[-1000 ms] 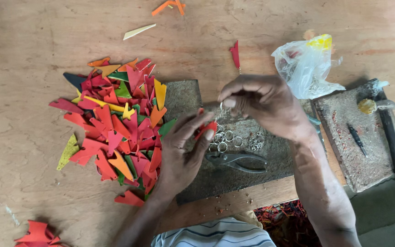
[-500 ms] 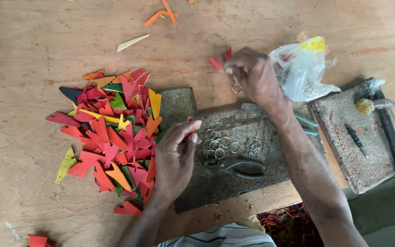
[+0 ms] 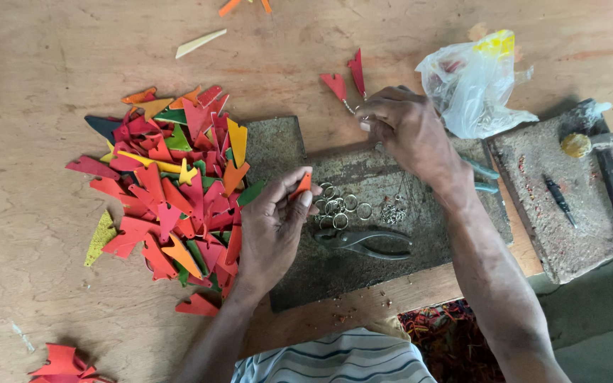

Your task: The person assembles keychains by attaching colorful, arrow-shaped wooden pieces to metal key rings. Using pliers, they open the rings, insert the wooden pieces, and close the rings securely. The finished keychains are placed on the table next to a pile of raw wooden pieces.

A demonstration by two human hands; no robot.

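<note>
Pinching orange piece (left hand)

A worn, scuffed wooden tabletop fills the view under soft, even daylight.

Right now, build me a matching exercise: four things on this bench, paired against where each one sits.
Things:
1. pliers
2. plastic bag
3. hammer
4. orange piece

Places:
A. pinched in the left hand
B. far right, on the smaller block
C. just past the right hand
D. below the loose metal rings

Pairs: 1-D, 2-C, 3-B, 4-A
</note>
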